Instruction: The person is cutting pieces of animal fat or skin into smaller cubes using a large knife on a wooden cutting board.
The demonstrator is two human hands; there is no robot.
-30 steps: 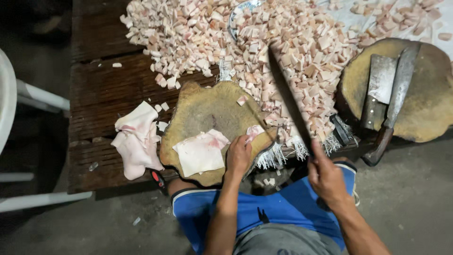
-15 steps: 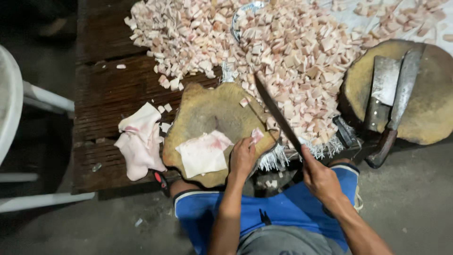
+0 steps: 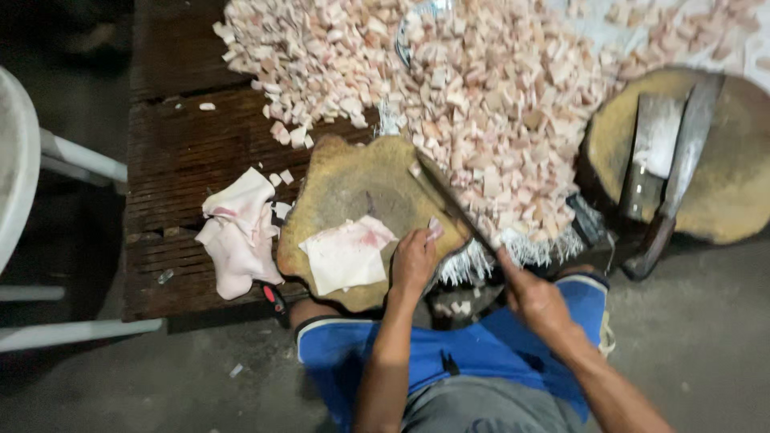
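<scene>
At nine o'clock I see the rim of a white plastic chair [image 3: 16, 176] beside a dark slatted wooden table [image 3: 172, 152]. Further in, a folded slab of pale pork skin [image 3: 238, 232] lies on the slats, just off the left edge of a round wooden chopping block [image 3: 353, 180]. A red-and-black handle [image 3: 274, 301] pokes out under that edge, at about seven o'clock from the block.

On the block, toward its six o'clock side, rests a flat white sheet of fat [image 3: 346, 255] with a pink smear. My left hand [image 3: 415, 261] sits at the block's four o'clock edge, fingers curled down and pressing a small pink strip [image 3: 434, 230] against the wood. It touches the sheet's right edge as far as I can tell.

The long dark knife [image 3: 451, 204] slants from the block's one o'clock down to my right hand [image 3: 536, 301], whose fingers are wrapped tight around the handle. The blade lies right beside the strip.

At twelve o'clock a wide heap of diced pink cubes [image 3: 481, 72] covers the table. At three o'clock a second round block [image 3: 738, 184] carries a broad cleaver [image 3: 651, 148] and a narrower curved blade [image 3: 682, 172], side by side.
</scene>
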